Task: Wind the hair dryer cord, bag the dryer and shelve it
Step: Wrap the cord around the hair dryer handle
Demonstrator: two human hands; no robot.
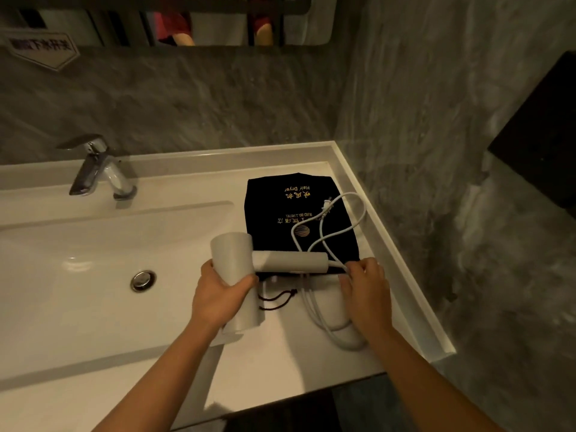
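We were winding: our left hand [218,294] gripped the hair dryer [246,269] above the surface [274,363], right-hand fingers [355,271] pinching the cord [330,232] — next loop it round the handle; the bag [280,210] lay behind.

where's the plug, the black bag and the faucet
plug [327,204], head view, on its white body over the bag
black bag [274,213], head view, on bare fabric near the gold lettering
faucet [93,169], head view, on the chrome body

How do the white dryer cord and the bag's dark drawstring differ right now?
The white hair dryer power cord is thick, pale and long, looping over the black fabric storage bag; the dark red-brown drawstring is thin, short and dark. The right hand holds the cord at the white dryer's handle; the drawstring lies untouched. Both rest on the white counter.
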